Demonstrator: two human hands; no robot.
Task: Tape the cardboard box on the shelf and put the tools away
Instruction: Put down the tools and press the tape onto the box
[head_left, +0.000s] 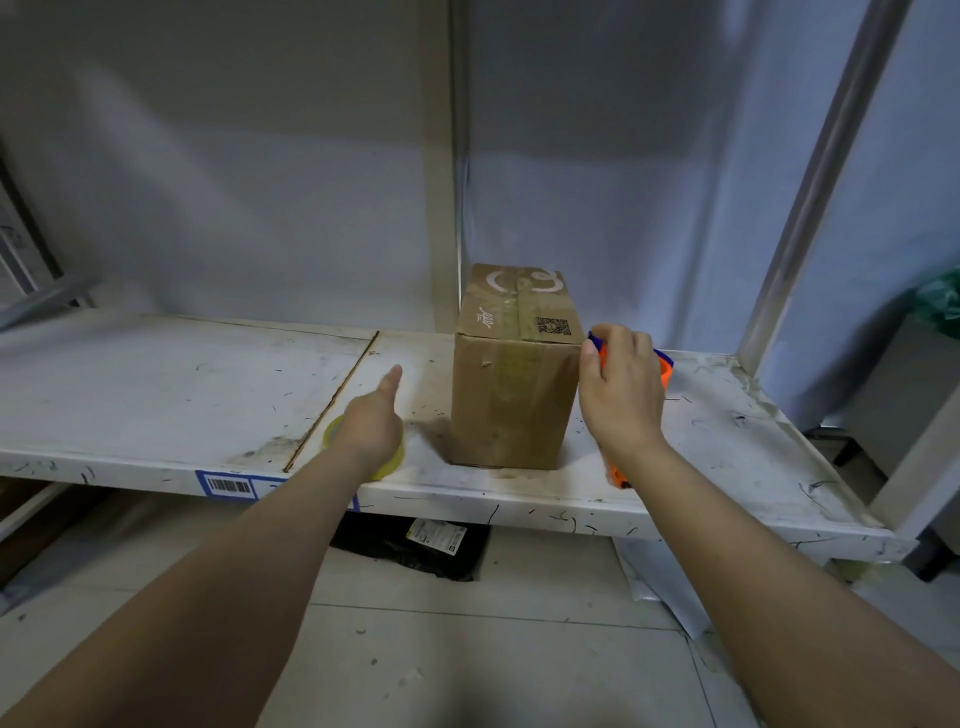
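A brown cardboard box (514, 384) stands upright on the white shelf (156, 395), with a strip of clear tape along its top seam and down its front. My left hand (371, 421) is closed on a yellowish roll of tape (332, 431) resting on the shelf left of the box, thumb sticking up. My right hand (621, 389) is just right of the box, wrapped around an orange and blue tool (665, 366). The tool's lower orange end (618, 475) shows below my wrist; most of it is hidden by the hand.
The shelf's front edge (467, 499) carries a barcode label (228, 486). A metal upright (447, 166) rises behind the box and another (810, 182) at the right. Under the shelf lie a black bag (410, 545) and white sheets (660, 577) on the tiled floor.
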